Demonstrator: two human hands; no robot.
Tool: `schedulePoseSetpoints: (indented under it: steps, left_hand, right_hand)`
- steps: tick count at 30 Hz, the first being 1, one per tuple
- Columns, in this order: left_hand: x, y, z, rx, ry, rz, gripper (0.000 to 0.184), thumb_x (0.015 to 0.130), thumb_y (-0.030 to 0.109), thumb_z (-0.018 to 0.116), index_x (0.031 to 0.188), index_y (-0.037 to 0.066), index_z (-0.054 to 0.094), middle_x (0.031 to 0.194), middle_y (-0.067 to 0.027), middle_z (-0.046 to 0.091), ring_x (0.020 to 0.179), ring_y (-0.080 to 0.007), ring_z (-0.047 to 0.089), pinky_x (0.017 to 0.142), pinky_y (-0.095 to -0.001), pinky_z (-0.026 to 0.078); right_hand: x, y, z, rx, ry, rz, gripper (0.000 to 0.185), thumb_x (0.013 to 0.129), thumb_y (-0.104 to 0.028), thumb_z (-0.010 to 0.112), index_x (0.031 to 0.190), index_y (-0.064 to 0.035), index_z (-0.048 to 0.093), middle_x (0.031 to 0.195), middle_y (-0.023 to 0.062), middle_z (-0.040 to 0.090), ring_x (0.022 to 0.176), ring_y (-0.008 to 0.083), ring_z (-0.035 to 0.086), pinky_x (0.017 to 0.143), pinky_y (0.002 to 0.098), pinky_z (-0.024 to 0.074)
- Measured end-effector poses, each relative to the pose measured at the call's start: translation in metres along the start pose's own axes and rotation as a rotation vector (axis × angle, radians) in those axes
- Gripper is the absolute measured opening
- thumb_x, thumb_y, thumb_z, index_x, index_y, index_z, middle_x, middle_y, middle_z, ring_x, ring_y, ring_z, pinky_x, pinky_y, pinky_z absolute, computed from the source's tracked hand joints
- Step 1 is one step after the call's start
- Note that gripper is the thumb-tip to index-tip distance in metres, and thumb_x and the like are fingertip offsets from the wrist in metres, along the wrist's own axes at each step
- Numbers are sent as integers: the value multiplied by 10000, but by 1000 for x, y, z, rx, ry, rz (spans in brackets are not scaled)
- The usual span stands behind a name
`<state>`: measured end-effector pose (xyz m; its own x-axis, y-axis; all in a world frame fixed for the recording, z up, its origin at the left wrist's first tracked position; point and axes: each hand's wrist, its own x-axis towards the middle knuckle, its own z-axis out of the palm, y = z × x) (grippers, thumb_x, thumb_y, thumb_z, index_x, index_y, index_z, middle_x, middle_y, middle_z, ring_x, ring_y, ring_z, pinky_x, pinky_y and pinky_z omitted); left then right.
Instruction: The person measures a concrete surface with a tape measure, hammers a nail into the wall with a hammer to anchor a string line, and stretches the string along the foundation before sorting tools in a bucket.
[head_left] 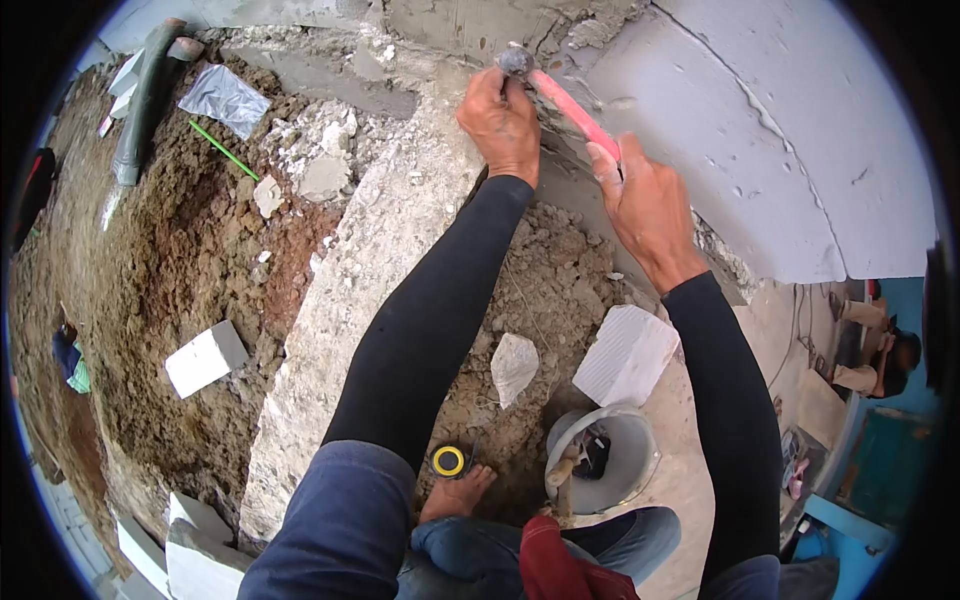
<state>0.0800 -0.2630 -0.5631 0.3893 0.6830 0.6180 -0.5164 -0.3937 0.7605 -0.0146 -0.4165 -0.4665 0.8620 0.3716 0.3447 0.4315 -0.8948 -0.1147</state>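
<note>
My right hand (645,200) is closed round the handle of a hammer with a pink-red handle (575,108). The grey hammer head is at the top centre, right at the fingertips of my left hand (503,125). My left hand has its fingers curled close to the wall base (450,30); whatever they hold is hidden behind the hand and the hammer head. Both forearms wear black sleeves. Below my hands lie loose soil, a pale stone (514,370) and a white block (627,355).
A grey bucket (640,470) with tools stands by my legs, near a yellow-black tape measure (448,461) and my bare foot. At left are dug soil, a white block (206,359), a plastic bag (226,99) and a pipe (146,110). Another person (880,350) sits far right.
</note>
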Motion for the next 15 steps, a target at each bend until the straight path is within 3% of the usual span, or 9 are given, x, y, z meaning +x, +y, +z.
schedulePoseSetpoints:
  steps: [5,8,11,15]
  left_hand:
    - [-4,-1,-2,12,-28,-51,78,783,-65,612,825,-9,644,782,-177,623,728,-383,629,648,-422,491]
    - [-2,4,-4,49,-11,-28,80,790,-60,640,849,-9,660,831,-171,665,762,-378,655,680,-414,514]
    - [-5,1,-5,86,-30,-48,88,801,-58,663,879,-22,680,860,-178,688,784,-374,672,702,-411,530]
    - [-3,5,-1,0,17,-35,108,843,20,701,941,-17,726,801,-186,673,724,-345,669,660,-382,515]
  right_hand:
    - [-6,2,2,15,24,-39,407,1024,-402,601,970,0,566,608,230,613,587,454,640,511,512,484]
    - [-1,-3,1,10,-33,74,415,1030,-402,590,976,8,568,616,247,610,593,469,632,519,526,480]
    - [-9,-7,1,82,75,2,427,1036,-408,577,994,17,578,619,254,609,603,482,628,539,543,477]
    - [-3,-4,0,-11,-35,168,422,1049,-394,560,1048,27,595,632,267,602,623,485,633,554,533,472]
